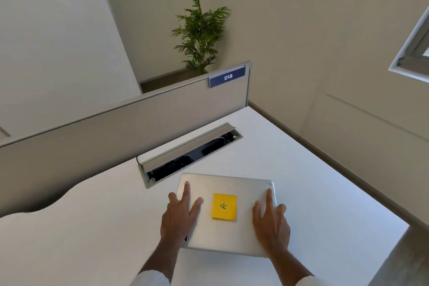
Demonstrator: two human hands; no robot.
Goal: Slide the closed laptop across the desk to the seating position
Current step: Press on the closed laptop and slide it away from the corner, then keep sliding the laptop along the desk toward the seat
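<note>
Your left hand (180,216) lay flat on the left part of the closed laptop (228,183), fingers spread and pressed down on the lid rather than curled around anything, with the outermost finger reaching just past the left edge. Your right hand (271,223) matched it on the right part, fingers splayed, the index finger stretched toward the far right corner and one finger hanging over the right edge. The laptop was a thin slab of brushed silver metal with rounded corners, lying flat on the smooth white desk (92,227), a little skewed to the desk's edges and close to your side of it. A square yellow sticky note (224,206) with a handwritten mark sat on the lid between your hands, touching neither. Just beyond the laptop, a long rectangular cable tray (185,158) was let into the desk, its grey metal flap raised; the dark shapes inside may have been cables, though they were too dim to tell. Behind that stood a beige, fabric-looking partition (116,127) carrying a blue label (227,76) reading 018, and a leafy green plant (199,32) rose behind it.
</note>
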